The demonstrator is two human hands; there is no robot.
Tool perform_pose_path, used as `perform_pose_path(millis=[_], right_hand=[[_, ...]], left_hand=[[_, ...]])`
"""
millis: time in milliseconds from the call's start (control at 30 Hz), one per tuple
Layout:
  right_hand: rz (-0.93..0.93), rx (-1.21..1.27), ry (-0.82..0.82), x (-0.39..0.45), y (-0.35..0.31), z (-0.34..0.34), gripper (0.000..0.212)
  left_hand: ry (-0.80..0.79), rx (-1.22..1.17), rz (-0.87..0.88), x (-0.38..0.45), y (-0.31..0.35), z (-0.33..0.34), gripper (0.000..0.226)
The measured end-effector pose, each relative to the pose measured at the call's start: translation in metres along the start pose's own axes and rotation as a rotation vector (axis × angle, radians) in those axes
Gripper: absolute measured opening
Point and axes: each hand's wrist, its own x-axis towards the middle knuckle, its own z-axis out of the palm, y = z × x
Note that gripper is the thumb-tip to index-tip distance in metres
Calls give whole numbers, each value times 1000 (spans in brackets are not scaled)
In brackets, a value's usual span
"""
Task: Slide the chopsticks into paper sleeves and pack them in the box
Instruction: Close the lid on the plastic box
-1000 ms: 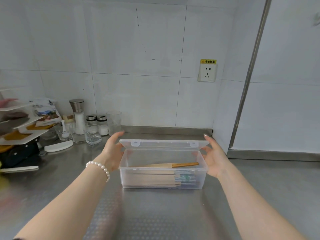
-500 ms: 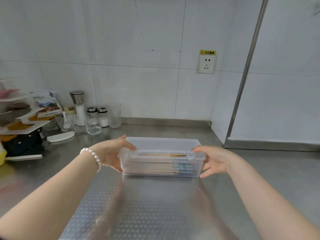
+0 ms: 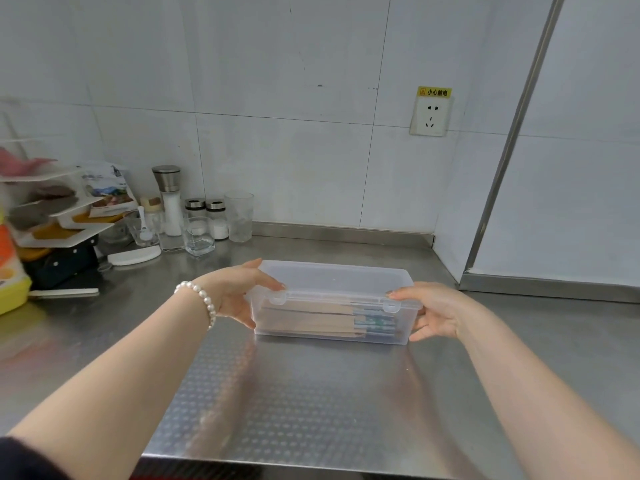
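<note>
A clear plastic box sits on the steel counter with its lid down. Through its front wall I see several chopsticks in brown paper sleeves, their patterned ends pointing right. My left hand, with a pearl bracelet at the wrist, grips the box's left end, thumb on the lid's front edge by the left clasp. My right hand grips the right end the same way, thumb on the lid by the right clasp, fingers curled under the rim.
Back left stand a pepper mill, two shakers, glasses and a tiered rack of plates. A white lid lies beside them. The counter's front edge is near me; a wall socket is above.
The lid was standing open a second ago; both hands swung it down onto the box and now grip its ends with thumbs on the lid's front edge.
</note>
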Motion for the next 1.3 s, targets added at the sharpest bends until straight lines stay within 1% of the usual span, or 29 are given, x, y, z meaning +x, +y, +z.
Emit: perform_pose_path(millis=[67, 100, 200, 267, 300, 433, 500, 600, 633, 700, 733, 767, 833, 900, 933, 967, 1000, 1067, 1133, 1200, 1300], right_hand=[[-10, -1, 8, 3, 0, 1, 31], [-15, -3, 17, 3, 0, 1, 35], [-37, -4, 35, 9, 0, 3, 56], [-40, 2, 37, 13, 1, 2, 73], [-40, 7, 40, 15, 1, 1, 78], [-58, 35, 52, 20, 3, 1, 78], [-68, 55, 55, 19, 3, 3, 83], [-96, 111, 96, 19, 6, 7, 99], [-107, 124, 117, 18, 8, 9, 102], [-136, 112, 140, 15, 12, 12, 99], [-156, 90, 147, 12, 13, 14, 96], [-190, 46, 163, 9, 15, 16, 93], [-303, -149, 237, 1, 16, 17, 84], [-462, -425, 364, -7, 16, 17, 68], [-543, -531, 406, -10, 16, 17, 59], [-610, -609, 413, -12, 16, 18, 51], [-661, -678, 394, -13, 17, 19, 45], [-706, -779, 338, -12, 21, 24, 40], [-713, -798, 295, -11, 25, 29, 39], [-731, -783, 292, -9, 26, 33, 38], [-744, -771, 333, -2, 24, 36, 36]], left_hand=[[-3, 10, 8, 3, 0, -3, 91], [-6, 12, 13, 4, 0, -3, 91], [1, 50, 31, 9, -1, -6, 87], [-3, 57, 36, 13, -2, -8, 86], [-7, 59, 39, 14, -1, -8, 86], [-7, 56, 47, 18, -3, -11, 81], [-7, 55, 48, 18, -3, -11, 79], [24, 16, 33, 19, -2, -12, 93], [29, 11, 37, 17, -2, -12, 96], [49, 42, 59, 17, -4, -12, 102], [78, 106, 86, 17, -6, -12, 104], [131, 187, 139, 17, -7, -11, 101], [276, 394, 302, 15, -7, -8, 88], [381, 687, 427, 13, -7, -3, 76], [406, 830, 475, 11, -8, 2, 67], [398, 943, 517, 8, -10, 8, 57], [371, 1004, 552, 6, -12, 16, 50], [319, 1052, 607, 3, -18, 32, 44], [307, 1130, 625, 3, -26, 41, 43], [338, 1211, 645, 8, -36, 41, 43], [389, 1200, 696, 16, -42, 37, 41]])
